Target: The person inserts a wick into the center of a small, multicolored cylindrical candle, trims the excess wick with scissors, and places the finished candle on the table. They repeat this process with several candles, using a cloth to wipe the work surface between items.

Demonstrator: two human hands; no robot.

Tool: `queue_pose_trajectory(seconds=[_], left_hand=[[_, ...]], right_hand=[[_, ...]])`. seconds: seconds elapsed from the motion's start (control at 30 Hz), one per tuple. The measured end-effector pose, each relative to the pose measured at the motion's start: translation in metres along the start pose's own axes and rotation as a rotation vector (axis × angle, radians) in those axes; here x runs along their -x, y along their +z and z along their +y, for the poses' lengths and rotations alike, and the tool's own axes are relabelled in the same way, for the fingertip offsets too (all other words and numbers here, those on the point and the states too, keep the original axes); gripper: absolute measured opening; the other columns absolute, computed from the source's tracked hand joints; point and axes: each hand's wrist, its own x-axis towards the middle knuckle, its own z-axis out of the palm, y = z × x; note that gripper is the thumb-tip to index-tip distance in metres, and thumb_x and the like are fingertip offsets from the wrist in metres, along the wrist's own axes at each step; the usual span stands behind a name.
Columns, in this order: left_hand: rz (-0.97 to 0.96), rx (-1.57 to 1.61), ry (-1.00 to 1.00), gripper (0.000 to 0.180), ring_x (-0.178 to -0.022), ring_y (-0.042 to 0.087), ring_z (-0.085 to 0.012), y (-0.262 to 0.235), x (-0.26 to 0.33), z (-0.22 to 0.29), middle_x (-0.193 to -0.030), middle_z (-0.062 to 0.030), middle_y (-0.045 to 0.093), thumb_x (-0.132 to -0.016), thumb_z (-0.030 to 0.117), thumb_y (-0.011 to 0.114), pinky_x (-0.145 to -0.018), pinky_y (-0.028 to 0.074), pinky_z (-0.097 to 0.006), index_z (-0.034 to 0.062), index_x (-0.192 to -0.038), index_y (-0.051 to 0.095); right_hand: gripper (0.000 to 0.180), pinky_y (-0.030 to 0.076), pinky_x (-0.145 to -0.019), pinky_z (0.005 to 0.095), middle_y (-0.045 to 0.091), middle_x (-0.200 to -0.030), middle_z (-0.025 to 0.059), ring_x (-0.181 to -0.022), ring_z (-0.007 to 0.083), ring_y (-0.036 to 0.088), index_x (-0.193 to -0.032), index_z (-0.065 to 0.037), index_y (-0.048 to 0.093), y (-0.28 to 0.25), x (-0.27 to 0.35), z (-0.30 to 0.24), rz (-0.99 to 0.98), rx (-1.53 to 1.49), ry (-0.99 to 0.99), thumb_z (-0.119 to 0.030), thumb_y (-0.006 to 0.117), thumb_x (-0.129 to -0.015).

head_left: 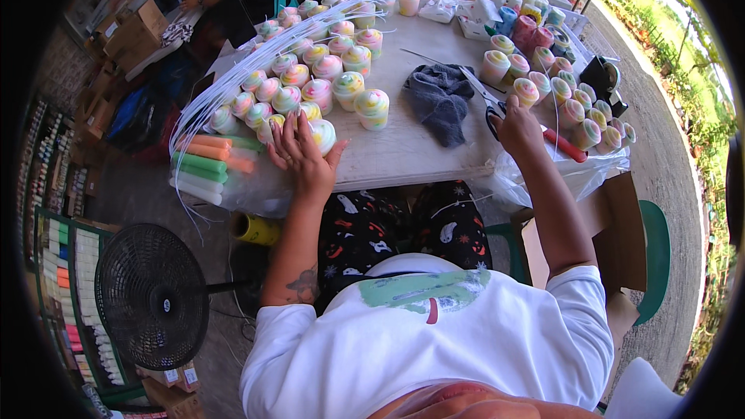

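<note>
My left hand (304, 154) is at the table's near left. Its fingers are spread around a pale swirl-topped candle (323, 136), which sits between thumb and forefinger. Several pastel swirl candles (327, 67) in cups stand in rows beyond it, with a bundle of long white wicks (233, 77) lying across them. On the right, my right hand (518, 126) has its fingers closed at the black handles of a pair of scissors (483, 93), blades pointing away. A swirl candle (525, 92) stands just past its fingertips. The exact grip on the handles is partly hidden.
A dark grey cloth (439, 101) lies mid-table. Red-handled tool (565, 145), tape dispenser (604, 81) and more candles (583, 134) sit at right. Orange, green and white sticks (203, 161) lie at the left corner. A black fan (152, 295) and cardboard box (621, 225) flank me.
</note>
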Motion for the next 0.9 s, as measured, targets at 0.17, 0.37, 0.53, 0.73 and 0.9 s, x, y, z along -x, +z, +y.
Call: queue_pose_trajectory(seconds=[0.17, 0.37, 0.53, 0.73, 0.9], left_hand=[[-0.064, 0.025, -0.051, 0.096, -0.140, 0.016, -0.0445, 0.028, -0.005, 0.009, -0.152, -0.0180, 0.022, -0.082, 0.057, 0.062, -0.101, 0.003, -0.074, 0.0012, -0.147, 0.019], [-0.095, -0.074, -0.065, 0.095, -0.142, 0.013, -0.0440, 0.048, -0.017, 0.017, -0.155, -0.0181, 0.016, -0.086, 0.056, 0.056, -0.102, -0.001, -0.074, 0.0013, -0.150, 0.012], [-0.131, -0.026, -0.108, 0.094, -0.142, 0.008, -0.0460, 0.054, -0.024, 0.023, -0.156, -0.0190, 0.010, -0.085, 0.051, 0.061, -0.103, -0.001, -0.073, 0.0042, -0.150, 0.013], [-0.200, 0.062, -0.038, 0.086, -0.142, 0.004, -0.0468, 0.022, -0.033, 0.042, -0.155, -0.0183, 0.011, -0.080, 0.049, 0.067, -0.103, -0.001, -0.073, 0.0154, -0.149, 0.028], [-0.235, -0.040, 0.011, 0.089, -0.143, 0.004, -0.0444, 0.035, -0.040, 0.046, -0.155, -0.0150, 0.012, -0.074, 0.046, 0.075, -0.104, 0.000, -0.073, 0.0177, -0.147, 0.033]], right_hand=[[0.024, 0.049, -0.081, 0.0466, 0.062, -0.100, 0.0148, -0.098, 0.0370, 0.059, -0.101, -0.003, 0.059, 0.005, -0.001, 0.014, 0.239, 0.035, -0.172, -0.023, 0.062, -0.087], [0.020, 0.047, -0.084, 0.0405, 0.061, -0.096, 0.0142, -0.097, 0.0331, 0.058, -0.096, -0.003, 0.065, 0.019, 0.104, -0.025, -0.402, -0.335, -0.825, -0.019, 0.067, -0.083], [0.032, 0.036, -0.102, 0.0472, 0.060, -0.113, 0.0133, -0.114, 0.0309, 0.054, -0.111, -0.006, 0.065, 0.145, 0.120, 0.009, -0.333, 0.131, -0.699, -0.022, 0.060, -0.084], [0.031, 0.041, -0.098, 0.0471, 0.060, -0.113, 0.0150, -0.114, 0.0325, 0.055, -0.108, -0.003, 0.064, 0.140, 0.115, -0.002, -0.506, 0.211, -0.619, -0.010, 0.048, -0.083], [0.023, 0.051, -0.081, 0.0420, 0.063, -0.106, 0.0139, -0.097, 0.0324, 0.064, -0.101, -0.004, 0.067, 0.101, 0.117, -0.009, -0.666, -0.121, -0.386, -0.008, 0.051, -0.085]])
